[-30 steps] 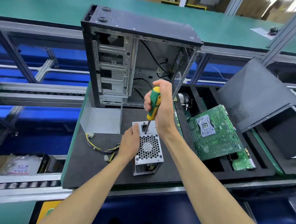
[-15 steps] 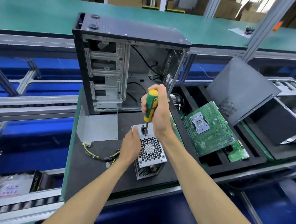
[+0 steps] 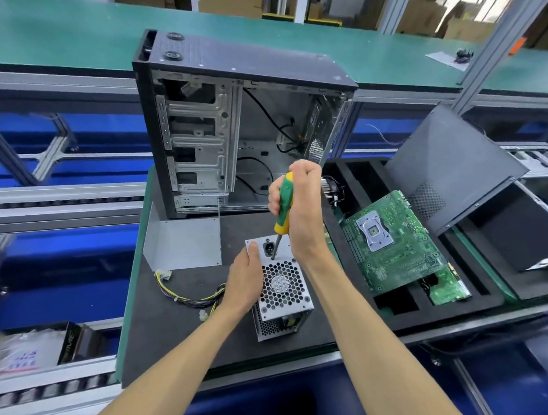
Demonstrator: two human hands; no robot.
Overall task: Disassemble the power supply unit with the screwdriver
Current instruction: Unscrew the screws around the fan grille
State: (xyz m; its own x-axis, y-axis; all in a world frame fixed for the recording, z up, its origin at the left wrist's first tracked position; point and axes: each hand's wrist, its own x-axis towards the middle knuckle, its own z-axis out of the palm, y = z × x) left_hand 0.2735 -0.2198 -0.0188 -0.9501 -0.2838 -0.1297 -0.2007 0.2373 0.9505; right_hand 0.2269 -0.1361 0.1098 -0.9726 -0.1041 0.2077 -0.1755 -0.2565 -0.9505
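Gripping the green and yellow screwdriver (image 3: 283, 203) in our right hand (image 3: 299, 207), fingers curled fully round the handle, we held the tool nearly upright with its tip set on the top face of the power supply unit (image 3: 281, 286), just beside the black socket (image 3: 268, 248). Our left hand (image 3: 245, 282) lay against the left side of the unit, the thumb resting on its top edge near the socket; the other fingers were hidden behind the hand, so we could not tell how far they curled. The unit stood on a dark foam mat (image 3: 177, 333), near its front edge, with the honeycomb fan grille (image 3: 281, 283) facing up. A bundle of yellow and dark wires (image 3: 188, 296) trailed across the mat to the left of the unit. A bent grey metal plate (image 3: 182, 244) stood behind the wires, just in front of an open computer case (image 3: 230, 120) at the back of the mat. To the right, a green circuit board (image 3: 392, 245) rested tilted over the slots of a black foam tray (image 3: 399, 315), and a dark perforated side panel (image 3: 448, 166) leaned beyond it.
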